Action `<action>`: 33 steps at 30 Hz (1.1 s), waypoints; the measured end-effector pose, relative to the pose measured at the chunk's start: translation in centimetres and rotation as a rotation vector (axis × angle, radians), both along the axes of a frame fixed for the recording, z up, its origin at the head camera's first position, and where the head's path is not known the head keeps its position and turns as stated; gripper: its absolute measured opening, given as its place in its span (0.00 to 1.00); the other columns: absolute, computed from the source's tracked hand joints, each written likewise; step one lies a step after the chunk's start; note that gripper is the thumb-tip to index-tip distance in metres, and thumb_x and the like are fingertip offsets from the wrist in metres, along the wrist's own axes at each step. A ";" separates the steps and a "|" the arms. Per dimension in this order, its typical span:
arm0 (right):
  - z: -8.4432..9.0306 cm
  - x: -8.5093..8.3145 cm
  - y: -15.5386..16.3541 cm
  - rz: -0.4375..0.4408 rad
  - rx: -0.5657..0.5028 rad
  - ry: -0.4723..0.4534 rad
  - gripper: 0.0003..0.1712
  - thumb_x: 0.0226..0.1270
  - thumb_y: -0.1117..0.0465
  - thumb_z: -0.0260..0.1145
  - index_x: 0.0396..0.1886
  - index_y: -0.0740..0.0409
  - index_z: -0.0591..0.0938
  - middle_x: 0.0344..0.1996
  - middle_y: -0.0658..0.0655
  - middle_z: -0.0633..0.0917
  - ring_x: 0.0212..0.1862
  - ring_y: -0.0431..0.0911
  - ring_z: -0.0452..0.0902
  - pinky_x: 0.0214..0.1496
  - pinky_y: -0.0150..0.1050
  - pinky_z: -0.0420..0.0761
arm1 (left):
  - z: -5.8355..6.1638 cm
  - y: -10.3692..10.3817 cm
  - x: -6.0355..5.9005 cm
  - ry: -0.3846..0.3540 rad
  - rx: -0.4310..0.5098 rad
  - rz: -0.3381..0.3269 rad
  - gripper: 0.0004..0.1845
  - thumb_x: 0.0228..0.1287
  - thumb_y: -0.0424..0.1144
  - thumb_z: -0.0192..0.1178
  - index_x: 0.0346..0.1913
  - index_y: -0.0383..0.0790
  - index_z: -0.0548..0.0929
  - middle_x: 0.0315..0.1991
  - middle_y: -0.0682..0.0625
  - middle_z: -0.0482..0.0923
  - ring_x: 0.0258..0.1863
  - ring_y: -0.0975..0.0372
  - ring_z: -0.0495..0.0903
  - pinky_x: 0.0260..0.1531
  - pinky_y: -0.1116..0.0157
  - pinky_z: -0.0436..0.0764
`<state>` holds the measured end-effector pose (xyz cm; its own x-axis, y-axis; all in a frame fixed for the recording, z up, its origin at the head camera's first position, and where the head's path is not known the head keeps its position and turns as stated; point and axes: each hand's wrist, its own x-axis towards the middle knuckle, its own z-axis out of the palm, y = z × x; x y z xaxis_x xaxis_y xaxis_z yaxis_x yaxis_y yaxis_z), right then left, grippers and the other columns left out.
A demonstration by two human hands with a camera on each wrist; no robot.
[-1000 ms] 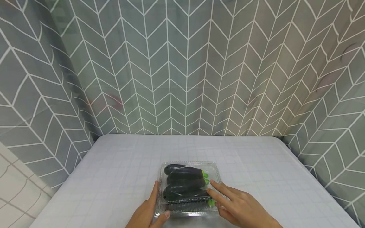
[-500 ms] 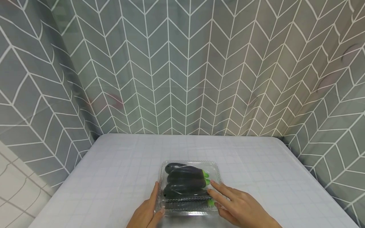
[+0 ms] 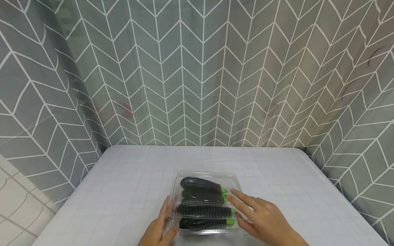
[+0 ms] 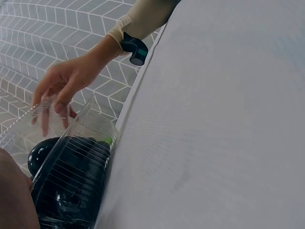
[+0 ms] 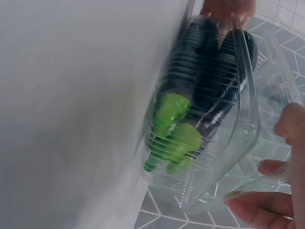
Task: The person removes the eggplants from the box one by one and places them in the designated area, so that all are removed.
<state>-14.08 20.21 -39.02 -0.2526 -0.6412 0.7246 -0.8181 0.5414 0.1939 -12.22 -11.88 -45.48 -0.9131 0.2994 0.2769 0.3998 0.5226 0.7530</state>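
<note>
A clear plastic clamshell box (image 3: pixel 203 232) holds several dark eggplants (image 3: pixel 201 185) with green stem ends. Its ribbed clear lid (image 3: pixel 212 174) is tilted, the front edge raised off the base, and one eggplant shows in the gap below. My left hand (image 3: pixel 156 228) holds the box at its left side, thumb by the front corner. At the right, my right hand (image 3: pixel 261 216) grips the lid's edge between thumb and fingers. Through the lid in the left wrist view, fingers of the right hand (image 4: pixel 71 78) show; the left hand (image 4: pixel 16 195) is mostly cut off.
The box rests near the front edge of a table with a white checked cloth (image 3: pixel 132 177). A grey curtain with white zigzag lines (image 3: pixel 197 85) stands behind and along both sides. White tiles (image 3: pixel 18 201) show at lower left. A dark band (image 4: pixel 135 47) sits on the right wrist.
The lid's front edge has risen from the base, uncovering the front eggplant. My right hand has shifted slightly right and up with it. The left hand stays by the box's left side.
</note>
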 end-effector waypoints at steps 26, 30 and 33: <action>1.0 -3.8 0.5 -0.023 -0.289 -0.145 0.23 0.71 0.54 0.54 0.58 0.63 0.76 0.46 0.52 0.82 0.32 0.39 0.78 0.30 0.28 0.78 | -0.1 0.2 0.4 0.003 -0.067 0.064 0.44 0.58 0.38 0.60 0.73 0.51 0.47 0.68 0.47 0.57 0.57 0.54 0.70 0.46 0.49 0.76; 1.0 -4.2 0.4 -0.025 -0.322 -0.158 0.20 0.68 0.57 0.58 0.57 0.62 0.77 0.41 0.48 0.82 0.32 0.38 0.77 0.28 0.27 0.77 | 0.0 0.1 0.4 0.004 -0.087 0.090 0.45 0.56 0.37 0.61 0.73 0.53 0.47 0.69 0.50 0.56 0.57 0.56 0.70 0.44 0.52 0.77; 1.1 -4.5 0.2 -0.028 -0.346 -0.180 0.20 0.64 0.62 0.62 0.56 0.61 0.77 0.40 0.46 0.82 0.33 0.38 0.77 0.30 0.28 0.78 | 0.1 0.1 0.5 -0.057 -0.052 0.085 0.44 0.56 0.35 0.59 0.73 0.50 0.48 0.68 0.46 0.56 0.57 0.53 0.69 0.47 0.47 0.75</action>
